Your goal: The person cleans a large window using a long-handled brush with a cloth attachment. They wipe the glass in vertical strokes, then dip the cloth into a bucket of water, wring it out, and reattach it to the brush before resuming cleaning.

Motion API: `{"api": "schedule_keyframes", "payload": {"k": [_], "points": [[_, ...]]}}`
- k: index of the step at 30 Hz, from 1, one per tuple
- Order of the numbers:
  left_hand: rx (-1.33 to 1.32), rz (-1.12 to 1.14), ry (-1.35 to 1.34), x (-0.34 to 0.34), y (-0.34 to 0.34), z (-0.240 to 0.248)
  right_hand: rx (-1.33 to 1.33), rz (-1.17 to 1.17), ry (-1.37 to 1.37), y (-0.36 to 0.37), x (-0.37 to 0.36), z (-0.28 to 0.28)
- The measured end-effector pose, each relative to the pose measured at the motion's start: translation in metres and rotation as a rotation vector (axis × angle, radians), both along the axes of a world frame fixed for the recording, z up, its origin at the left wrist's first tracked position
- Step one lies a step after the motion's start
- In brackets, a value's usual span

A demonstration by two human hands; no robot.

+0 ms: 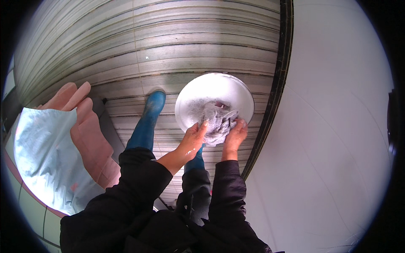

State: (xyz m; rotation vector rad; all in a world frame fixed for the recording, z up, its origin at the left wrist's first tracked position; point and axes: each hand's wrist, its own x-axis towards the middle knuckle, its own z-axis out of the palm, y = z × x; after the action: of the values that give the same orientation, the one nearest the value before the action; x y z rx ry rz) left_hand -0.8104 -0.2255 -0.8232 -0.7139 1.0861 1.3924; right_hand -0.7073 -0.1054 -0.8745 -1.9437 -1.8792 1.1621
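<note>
A gray cloth [216,126] is bunched up at the near side of a round white bowl [223,82]. It is all crumpled, so I cannot tell which end is its front. The bunch looks a bit longer one way: its long way runs from the person toward the far side of the bowl. Its low end hangs toward the person, by the near rim, and its top end points away, into the bowl.

Both hands are holding the cloth. The left hand [193,140] has its left side, with the thumb up on top. The right hand [236,134] has its right side, with the fingers bent around the edge. The hands are near each other, with the cloth between them. Little white bits sit on the left wrist. Gray, bubbly stuff [196,107] is in the bowl, to the left of the cloth.

The bowl is above a striped floor [177,55]. One blue boot [154,107] is to the left of the bowl, and its toe points away from the person. Another blue boot [195,162] is partly hidden behind the left hand. Far to the left, a pale blue cloth [50,156] lies over something pink [90,139]. On the right is a big white surface [337,105] with a dark edge [283,55].
</note>
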Motion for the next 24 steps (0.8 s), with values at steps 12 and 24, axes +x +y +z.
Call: {"api": "schedule_keyframes", "payload": {"k": [12, 24], "points": [[-0.304, -0.017, 0.156, -0.016, -0.010, -0.002, -0.082, 0.605, -0.071, -0.017, -0.019, 0.005], [-0.213, -0.124, 0.027, -0.021, -0.010, 0.006, -0.547, -0.098, 0.071, -0.026, 0.039, -0.108]]}}
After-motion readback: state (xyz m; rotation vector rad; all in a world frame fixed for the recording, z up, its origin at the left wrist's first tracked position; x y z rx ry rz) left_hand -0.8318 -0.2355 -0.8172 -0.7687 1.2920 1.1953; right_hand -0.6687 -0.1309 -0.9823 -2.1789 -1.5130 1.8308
